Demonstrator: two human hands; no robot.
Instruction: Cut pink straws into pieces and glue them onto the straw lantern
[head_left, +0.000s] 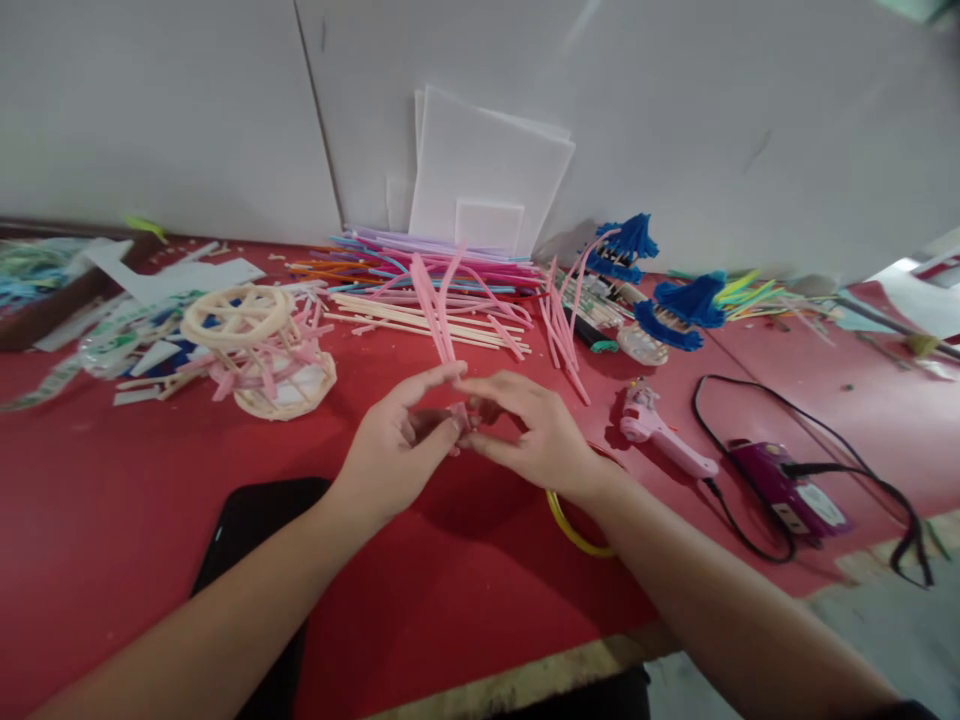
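Observation:
Both my hands meet over the middle of the red table (112, 480). My left hand (397, 450) and my right hand (536, 435) pinch the lower end of a small bundle of pink straw strips (435, 305), which fan upward from my fingertips. The fingers of both hands are closed on the bundle. A yellow ring (570, 530) lies under my right wrist.
A cream and pink straw wheel model (259, 345) stands to the left. Heaps of coloured straws (420, 270), white sheets (480, 170) and blue tassels (686, 305) line the wall. A pink glue gun (664, 435), a purple device with black cable (784, 485) and a black phone (255, 530) lie nearby.

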